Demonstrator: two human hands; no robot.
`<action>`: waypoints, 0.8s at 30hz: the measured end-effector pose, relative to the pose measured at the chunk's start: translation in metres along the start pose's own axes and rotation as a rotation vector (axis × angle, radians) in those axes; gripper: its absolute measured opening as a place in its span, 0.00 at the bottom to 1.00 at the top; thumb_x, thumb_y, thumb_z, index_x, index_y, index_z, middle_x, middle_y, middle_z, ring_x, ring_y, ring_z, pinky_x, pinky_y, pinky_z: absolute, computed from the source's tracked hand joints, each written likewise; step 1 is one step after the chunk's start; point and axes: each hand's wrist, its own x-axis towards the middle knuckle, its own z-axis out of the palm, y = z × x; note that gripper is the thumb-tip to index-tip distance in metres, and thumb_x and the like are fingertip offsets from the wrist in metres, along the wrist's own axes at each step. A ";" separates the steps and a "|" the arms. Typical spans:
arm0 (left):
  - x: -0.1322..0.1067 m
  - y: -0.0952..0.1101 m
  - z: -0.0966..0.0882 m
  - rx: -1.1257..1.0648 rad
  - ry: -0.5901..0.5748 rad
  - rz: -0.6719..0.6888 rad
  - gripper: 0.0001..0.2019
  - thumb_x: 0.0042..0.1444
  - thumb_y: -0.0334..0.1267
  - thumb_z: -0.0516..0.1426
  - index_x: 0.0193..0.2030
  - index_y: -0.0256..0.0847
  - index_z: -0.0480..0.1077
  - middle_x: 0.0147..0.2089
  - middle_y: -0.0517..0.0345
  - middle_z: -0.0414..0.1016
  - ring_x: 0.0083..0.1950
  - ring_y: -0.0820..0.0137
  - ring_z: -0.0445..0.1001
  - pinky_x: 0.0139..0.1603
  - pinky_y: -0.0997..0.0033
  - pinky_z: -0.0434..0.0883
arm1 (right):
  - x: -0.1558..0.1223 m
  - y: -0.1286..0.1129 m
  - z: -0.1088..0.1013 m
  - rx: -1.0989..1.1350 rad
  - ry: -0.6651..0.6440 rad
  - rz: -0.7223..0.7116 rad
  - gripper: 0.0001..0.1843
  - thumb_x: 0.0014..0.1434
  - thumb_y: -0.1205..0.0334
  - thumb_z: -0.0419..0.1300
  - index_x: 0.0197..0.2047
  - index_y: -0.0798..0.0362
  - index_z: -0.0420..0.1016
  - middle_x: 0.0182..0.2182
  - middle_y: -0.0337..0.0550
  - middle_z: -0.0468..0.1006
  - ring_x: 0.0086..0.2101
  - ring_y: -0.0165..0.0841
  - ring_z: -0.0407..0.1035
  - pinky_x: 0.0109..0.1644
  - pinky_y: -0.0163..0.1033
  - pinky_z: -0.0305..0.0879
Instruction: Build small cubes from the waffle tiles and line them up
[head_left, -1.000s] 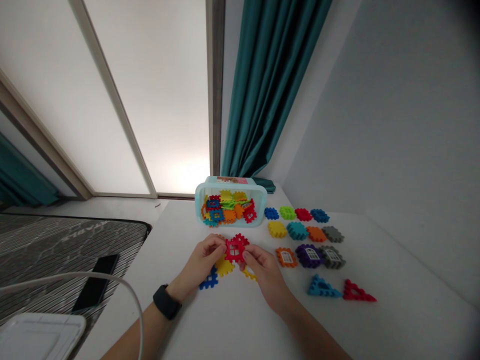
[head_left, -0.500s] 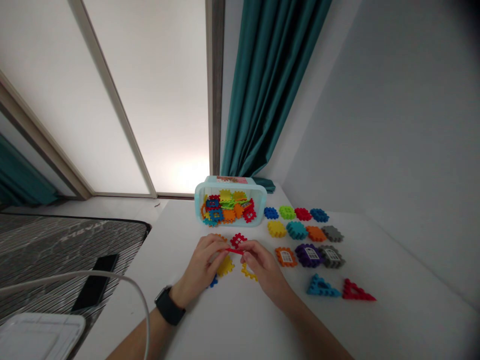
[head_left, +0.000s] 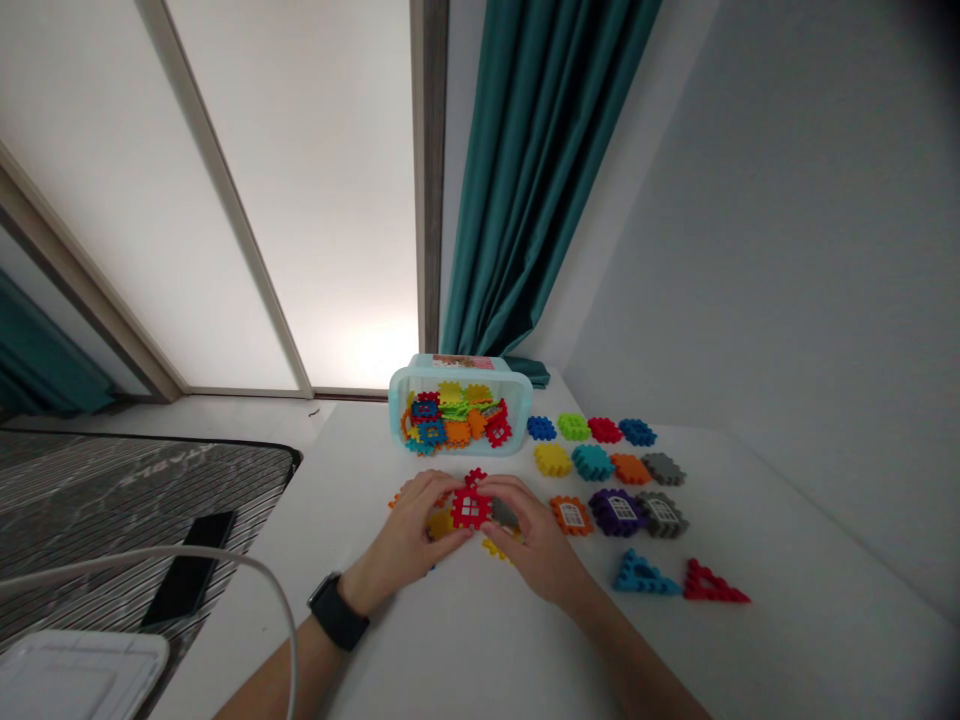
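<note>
Closing in now! Left hand (head_left: pixel 409 525) and right hand (head_left: pixel 532 530) have come together, fingers pressed around a red window tile (head_left: pixel 471 508), squeezing from both sides to seat its notches. Beyond, loose plastic tiles (head_left: pixel 592 462) sit in tidy rows beside the clear plastic tub (head_left: pixel 457 418).
</note>
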 end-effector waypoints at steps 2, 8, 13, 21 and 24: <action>0.000 -0.001 0.001 -0.004 -0.005 0.009 0.22 0.59 0.40 0.64 0.59 0.46 0.67 0.55 0.49 0.74 0.56 0.58 0.72 0.58 0.55 0.70 | 0.000 -0.003 -0.001 -0.037 -0.002 -0.024 0.13 0.63 0.62 0.61 0.52 0.47 0.76 0.53 0.49 0.75 0.56 0.40 0.70 0.63 0.49 0.66; -0.003 -0.004 0.005 0.000 0.026 0.018 0.28 0.58 0.38 0.65 0.63 0.48 0.64 0.56 0.49 0.71 0.57 0.59 0.71 0.59 0.54 0.71 | -0.002 -0.007 0.002 -0.190 0.002 -0.109 0.14 0.65 0.66 0.58 0.54 0.47 0.74 0.57 0.49 0.74 0.58 0.40 0.69 0.63 0.49 0.68; -0.004 -0.009 0.004 0.145 0.093 0.070 0.24 0.60 0.38 0.64 0.62 0.48 0.66 0.54 0.49 0.71 0.56 0.58 0.70 0.57 0.54 0.72 | -0.005 -0.003 0.001 -0.474 -0.002 -0.231 0.20 0.63 0.69 0.59 0.57 0.46 0.73 0.61 0.49 0.71 0.61 0.43 0.65 0.65 0.54 0.66; -0.002 -0.005 0.002 0.235 0.073 0.186 0.23 0.60 0.36 0.64 0.61 0.46 0.66 0.53 0.50 0.72 0.55 0.59 0.69 0.57 0.55 0.72 | -0.004 0.002 0.003 -0.596 -0.011 -0.315 0.17 0.64 0.70 0.59 0.54 0.48 0.72 0.59 0.50 0.73 0.59 0.43 0.66 0.62 0.54 0.70; -0.003 -0.006 0.004 0.227 0.096 0.149 0.27 0.58 0.36 0.65 0.63 0.46 0.63 0.56 0.48 0.69 0.58 0.58 0.69 0.58 0.54 0.72 | -0.004 0.002 0.003 -0.595 0.003 -0.324 0.16 0.65 0.69 0.58 0.55 0.48 0.72 0.58 0.50 0.73 0.59 0.43 0.66 0.62 0.55 0.70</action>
